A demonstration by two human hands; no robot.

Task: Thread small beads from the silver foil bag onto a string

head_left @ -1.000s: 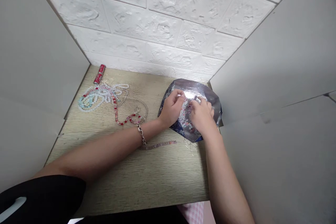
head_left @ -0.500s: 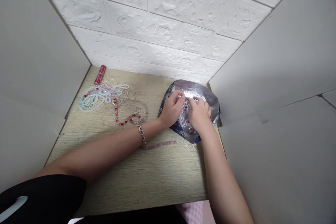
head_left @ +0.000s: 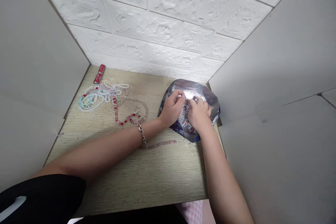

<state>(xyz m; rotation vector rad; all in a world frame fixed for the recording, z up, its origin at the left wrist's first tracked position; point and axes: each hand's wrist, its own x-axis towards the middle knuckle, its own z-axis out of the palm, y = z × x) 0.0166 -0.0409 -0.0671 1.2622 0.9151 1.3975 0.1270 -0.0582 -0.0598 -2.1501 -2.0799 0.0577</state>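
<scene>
A shiny silver foil sheet (head_left: 207, 99) with a blue edge lies at the back right of the wooden table (head_left: 147, 178), with a heap of small mixed beads (head_left: 186, 120) in its middle. My left hand (head_left: 172, 108) and my right hand (head_left: 198, 113) rest side by side on the foil, both with fingers curled in a pinch over the beads. What the fingertips hold is too small to make out. A metal chain bracelet (head_left: 142, 134) sits on my left wrist.
Several bead strings (head_left: 101, 96) in white, teal and red lie tangled at the back left, with a red tube (head_left: 99, 74) beyond them. A short pink bead strand (head_left: 161, 144) lies under my left forearm. Grey panels close both sides; a white brick wall stands behind.
My right hand has shifted slightly left, closer to my left hand, over the beads. The rest has stayed in place.
</scene>
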